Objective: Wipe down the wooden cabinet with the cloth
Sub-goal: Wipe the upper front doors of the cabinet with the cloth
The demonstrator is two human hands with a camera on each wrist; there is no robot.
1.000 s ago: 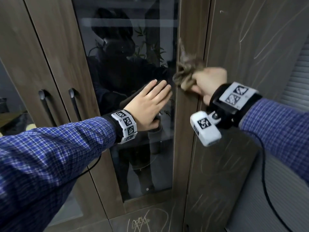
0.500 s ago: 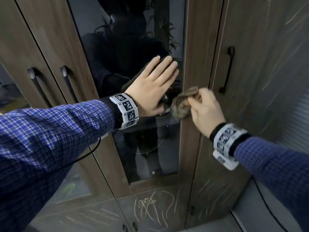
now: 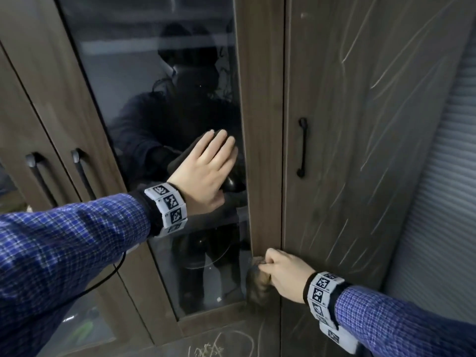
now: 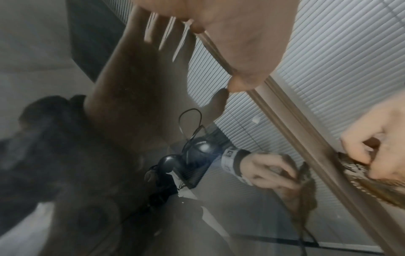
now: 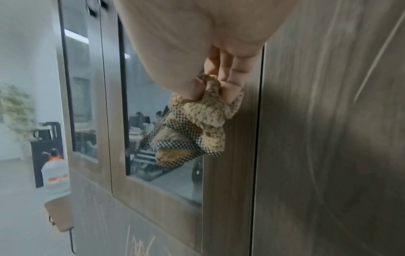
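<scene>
The wooden cabinet (image 3: pixel 262 124) fills the head view, with a glass door panel (image 3: pixel 159 86) framed in brown wood. My left hand (image 3: pixel 206 166) lies flat on the glass, fingers straight and together. My right hand (image 3: pixel 280 271) grips a bunched tan cloth (image 3: pixel 257 287) low against the door's right wooden stile. In the right wrist view the cloth (image 5: pixel 197 128) shows a fluffy tan side and a black-and-white checked side, pinched between thumb and fingers (image 5: pixel 225 76). The left wrist view shows my left hand (image 4: pixel 219 26) pressed to the glass and the cloth (image 4: pixel 372 183) at the right.
A solid wooden door with pale streaks (image 3: pixel 360 150) and a black handle (image 3: pixel 302 148) stands to the right. Two more black handles (image 3: pixel 79 173) sit on the doors at left. Window blinds (image 3: pixel 443 202) hang at far right. A white bottle (image 5: pixel 54 171) stands past the cabinet's left end.
My right hand has carried the cloth down the wooden stile, from above the left hand to well below it. The left hand stays flat on the glass.
</scene>
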